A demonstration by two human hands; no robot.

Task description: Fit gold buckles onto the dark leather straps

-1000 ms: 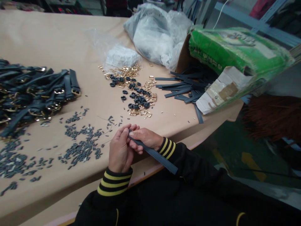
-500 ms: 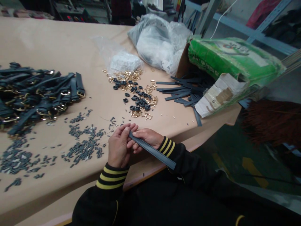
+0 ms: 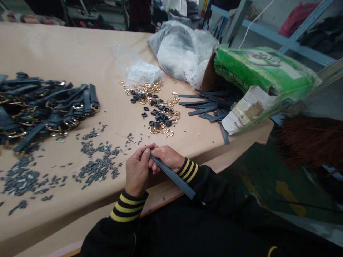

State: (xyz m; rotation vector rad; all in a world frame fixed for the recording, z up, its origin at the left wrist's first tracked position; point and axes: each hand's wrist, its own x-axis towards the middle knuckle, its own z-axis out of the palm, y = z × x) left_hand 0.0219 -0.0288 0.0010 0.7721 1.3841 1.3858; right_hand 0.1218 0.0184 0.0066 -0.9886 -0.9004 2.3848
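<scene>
- Strap (image 3: pixel 174 177): narrow, flat, dark grey, probably leather or imitation leather. It is held in the air just above the near table edge, slanting down and away from the hands to the person's right.
- Left grip (image 3: pixel 138 169): fingers curled closed around the strap's upper end.
- Right grip (image 3: pixel 167 159): closed on the same end from the other side, fingers touching the left grip. Exact finger contact is partly hidden.
- Handling (judged): light and fairly stiff, since the free end stays nearly straight without drooping. It should bend slowly, and its smooth face may slip a little. Best hold is flat between thumb and fingers, close to the worked end.
- Left cuff (image 3: pixel 125 208) and right cuff (image 3: pixel 187 171): black, with yellow stripes.
- Grey pieces (image 3: pixel 99 167): small, loose, scattered left of the hands; easily knocked.
- Buckled straps (image 3: pixel 61 103): heaped further left.
- Buckles (image 3: pixel 167 121) and loops (image 3: pixel 160 116): gold and dark, mixed ahead of the hands.
- Strips (image 3: pixel 206 107): dark, spilling from a green box (image 3: pixel 262 67).
- Plastic bags (image 3: pixel 179 50): beyond the buckles, on the tan-covered table (image 3: pixel 53 53).
</scene>
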